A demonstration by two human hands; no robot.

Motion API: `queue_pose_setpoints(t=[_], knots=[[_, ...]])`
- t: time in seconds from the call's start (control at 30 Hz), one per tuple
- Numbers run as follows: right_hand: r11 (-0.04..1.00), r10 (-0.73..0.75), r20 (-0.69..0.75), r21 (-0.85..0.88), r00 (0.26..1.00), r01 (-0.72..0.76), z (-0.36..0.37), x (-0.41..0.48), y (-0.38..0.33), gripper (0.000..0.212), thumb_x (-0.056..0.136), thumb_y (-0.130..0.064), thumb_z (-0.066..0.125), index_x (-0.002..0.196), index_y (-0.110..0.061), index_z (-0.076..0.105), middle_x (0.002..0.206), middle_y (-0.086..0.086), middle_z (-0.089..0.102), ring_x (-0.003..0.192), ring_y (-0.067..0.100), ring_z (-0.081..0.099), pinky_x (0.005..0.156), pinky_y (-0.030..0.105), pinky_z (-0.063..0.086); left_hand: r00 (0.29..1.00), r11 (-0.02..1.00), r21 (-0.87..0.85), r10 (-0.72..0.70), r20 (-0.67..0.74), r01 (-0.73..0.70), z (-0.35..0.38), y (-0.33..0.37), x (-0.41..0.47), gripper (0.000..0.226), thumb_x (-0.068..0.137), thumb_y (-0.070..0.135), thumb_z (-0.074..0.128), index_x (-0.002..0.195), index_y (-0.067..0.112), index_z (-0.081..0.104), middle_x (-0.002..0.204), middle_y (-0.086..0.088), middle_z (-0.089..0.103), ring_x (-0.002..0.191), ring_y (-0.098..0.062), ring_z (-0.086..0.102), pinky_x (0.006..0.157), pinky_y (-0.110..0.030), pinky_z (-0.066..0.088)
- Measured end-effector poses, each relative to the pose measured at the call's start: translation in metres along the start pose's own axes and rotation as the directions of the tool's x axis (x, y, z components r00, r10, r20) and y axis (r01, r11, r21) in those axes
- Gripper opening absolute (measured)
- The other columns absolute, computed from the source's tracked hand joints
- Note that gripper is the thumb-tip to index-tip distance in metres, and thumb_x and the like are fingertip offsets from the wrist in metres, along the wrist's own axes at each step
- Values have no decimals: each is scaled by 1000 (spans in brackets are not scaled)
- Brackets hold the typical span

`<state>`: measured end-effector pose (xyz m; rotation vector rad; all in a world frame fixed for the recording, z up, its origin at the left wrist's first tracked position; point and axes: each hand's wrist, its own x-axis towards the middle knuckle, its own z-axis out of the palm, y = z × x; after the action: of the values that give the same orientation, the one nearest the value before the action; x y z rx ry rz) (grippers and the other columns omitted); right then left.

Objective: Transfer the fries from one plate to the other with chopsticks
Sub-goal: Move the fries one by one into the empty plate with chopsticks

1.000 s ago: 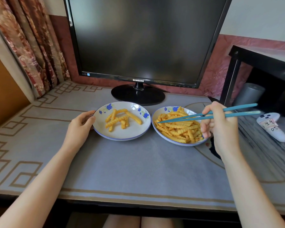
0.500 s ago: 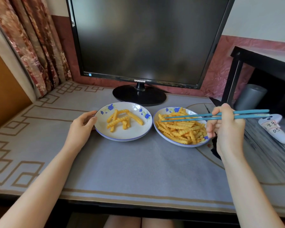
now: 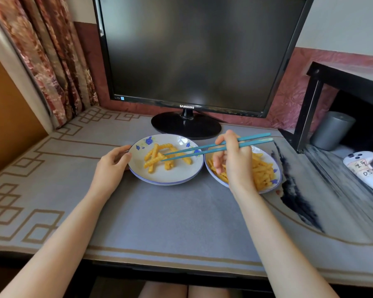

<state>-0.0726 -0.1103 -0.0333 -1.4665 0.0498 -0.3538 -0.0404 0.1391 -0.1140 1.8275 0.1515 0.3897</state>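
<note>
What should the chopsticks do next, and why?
Probably squeeze the blue plastic chopsticks shut on the yellow crinkle-cut fry at their tips, then lift it. The right hand holds the tips slightly apart over the white flower-patterned left plate, and the left hand grips that plate's rim to steady it.

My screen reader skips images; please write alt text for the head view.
A right hand holds blue chopsticks, tips among the few fries on the left plate; the left hand holds its rim. A fuller plate sits beside it, before a dark monitor.
</note>
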Motion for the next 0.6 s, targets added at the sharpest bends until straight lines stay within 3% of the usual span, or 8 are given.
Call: queue_pose_setpoints(t=[0.2,0.6], knots=[[999,-17,-27,27,999,18,-10,1,-9,32,96,-19,43,67,-13,54,39,8,41,32,19,31,36,18,25,1000,1000,-13,-7,8,7,0,0,1,26,98,14,51,121,16,63,106,3,68,85,2,64,70,-6,48],[991,-131,-248,-18,960,131,-97,10,-23,25,93,-17,42,70,-14,52,35,3,43,32,16,32,36,19,24,1000,1000,-2,-4,25,4,-1,-1,0,27,96,17,52,120,19,63,106,5,69,80,2,66,87,-25,50]])
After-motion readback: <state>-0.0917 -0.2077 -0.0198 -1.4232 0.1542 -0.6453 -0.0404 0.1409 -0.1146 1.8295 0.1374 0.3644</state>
